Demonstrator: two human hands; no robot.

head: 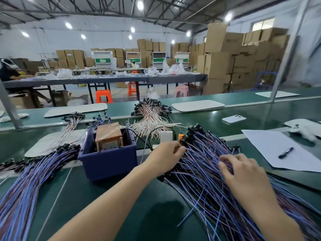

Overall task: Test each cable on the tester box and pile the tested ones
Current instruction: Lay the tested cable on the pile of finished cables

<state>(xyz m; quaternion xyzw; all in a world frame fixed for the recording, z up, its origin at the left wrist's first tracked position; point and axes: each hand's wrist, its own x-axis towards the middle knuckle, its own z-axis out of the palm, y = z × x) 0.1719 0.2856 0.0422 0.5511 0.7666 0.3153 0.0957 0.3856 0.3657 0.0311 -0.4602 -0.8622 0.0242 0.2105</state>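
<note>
Green matting covers the long bench, with stacked cartons and other tables far behind. At the grip, the left hand (166,153) has its fingers (179,149) bent in among the black plugs at the far end of the right cable pile (217,180). It looks to be pinching one plug, but I cannot tell for sure. The right hand (243,173) lies on top of the same pile at about 4 o'clock from the left one, its fingers spread and lightly bent, pressing the wires down.

The cables run from plugs at 11 o'clock to loose ends at 5 o'clock, so the plug ends point toward the orange fitting (180,136). That fitting sits just beside the left fingertips at 12 o'clock, next to a small white box (166,135). I judge this to be the test point, and the left hand is the nearer.

At 9 o'clock a blue bin (107,162) holds a brown box (108,135). Beyond it, well apart, lies the left cable pile (26,180), probably the tested ones.

Out at 2 o'clock are a phone (233,119), a paper sheet (271,145) and a pen (285,152).
</note>
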